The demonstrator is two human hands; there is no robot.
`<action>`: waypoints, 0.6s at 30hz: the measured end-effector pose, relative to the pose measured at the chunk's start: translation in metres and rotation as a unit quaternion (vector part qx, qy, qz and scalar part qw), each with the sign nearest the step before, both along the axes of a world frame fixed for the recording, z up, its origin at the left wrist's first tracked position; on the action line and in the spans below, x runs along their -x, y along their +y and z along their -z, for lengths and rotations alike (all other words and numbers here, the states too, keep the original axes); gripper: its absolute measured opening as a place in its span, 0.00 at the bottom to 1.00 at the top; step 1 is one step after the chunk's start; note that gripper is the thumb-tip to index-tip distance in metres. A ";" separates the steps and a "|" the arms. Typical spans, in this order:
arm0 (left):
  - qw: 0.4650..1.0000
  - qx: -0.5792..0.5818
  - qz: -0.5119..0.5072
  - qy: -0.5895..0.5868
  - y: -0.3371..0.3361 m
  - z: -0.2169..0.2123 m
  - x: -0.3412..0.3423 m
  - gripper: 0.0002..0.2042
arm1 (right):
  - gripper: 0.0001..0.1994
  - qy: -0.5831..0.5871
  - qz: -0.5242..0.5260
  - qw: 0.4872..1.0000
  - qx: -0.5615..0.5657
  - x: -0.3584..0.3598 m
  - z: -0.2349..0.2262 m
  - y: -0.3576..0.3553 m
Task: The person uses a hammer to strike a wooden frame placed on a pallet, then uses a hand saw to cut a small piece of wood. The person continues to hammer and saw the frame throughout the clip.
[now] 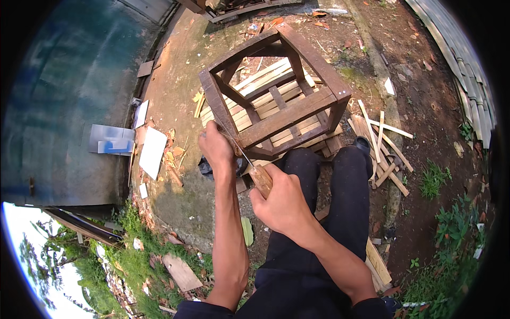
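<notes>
A dark brown wooden stool frame (287, 119), with no seat panel, stands tilted on a pallet of pale slats (265, 74) in front of me. My left hand (217, 146) is closed on the frame's near-left corner, its fingertips partly hidden by the wood. Wrapped round a worn wooden handle, my right hand (284, 199) holds a thin-bladed tool (261, 179). Its narrow metal blade points up and left along the frame's left rail, close to my left hand. Seen nearly edge-on, the blade does not show its exact kind or whether it touches the wood.
Loose wooden strips (382, 143) lie in a pile right of my knees, with a hammer-like head among them. White board pieces (153, 152) lie at the left beside a dark green wall (69, 106). Bamboo poles (467, 80) run along the far right. Leaves and grass cover parts of the ground.
</notes>
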State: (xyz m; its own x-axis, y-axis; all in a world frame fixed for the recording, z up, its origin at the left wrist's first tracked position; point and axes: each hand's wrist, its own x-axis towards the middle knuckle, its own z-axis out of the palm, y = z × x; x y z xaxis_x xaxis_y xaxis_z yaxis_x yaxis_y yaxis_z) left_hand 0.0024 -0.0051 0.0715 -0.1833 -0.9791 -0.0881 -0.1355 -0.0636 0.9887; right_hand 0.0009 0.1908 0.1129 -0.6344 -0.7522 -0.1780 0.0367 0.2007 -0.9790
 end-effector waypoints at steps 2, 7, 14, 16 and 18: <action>0.999 0.010 0.003 -0.035 -0.004 -0.004 0.001 0.16 | 0.15 0.045 0.007 0.999 -0.012 -0.012 0.003 0.007; 0.998 0.025 -0.020 -0.047 0.000 -0.003 0.004 0.16 | 0.16 -0.023 0.031 0.999 0.005 -0.034 -0.004 0.040; 0.997 0.032 -0.011 -0.065 0.001 -0.007 0.006 0.17 | 0.17 0.000 0.010 0.999 -0.031 -0.028 -0.001 0.023; 1.000 0.015 -0.015 -0.023 0.002 -0.006 0.007 0.17 | 0.11 0.018 0.051 0.998 0.014 -0.040 -0.004 0.047; 0.999 0.019 -0.021 -0.038 0.006 -0.005 0.002 0.17 | 0.11 -0.028 0.035 0.999 -0.006 -0.041 -0.003 0.044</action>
State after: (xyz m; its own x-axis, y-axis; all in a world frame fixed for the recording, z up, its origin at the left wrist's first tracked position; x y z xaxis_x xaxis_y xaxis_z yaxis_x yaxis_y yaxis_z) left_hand 0.0007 0.0013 0.0760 -0.1361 -0.9887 -0.0621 -0.2089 -0.0326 0.9774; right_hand 0.0420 0.2351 0.1158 -0.6737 -0.7043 -0.2238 0.1055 0.2081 -0.9724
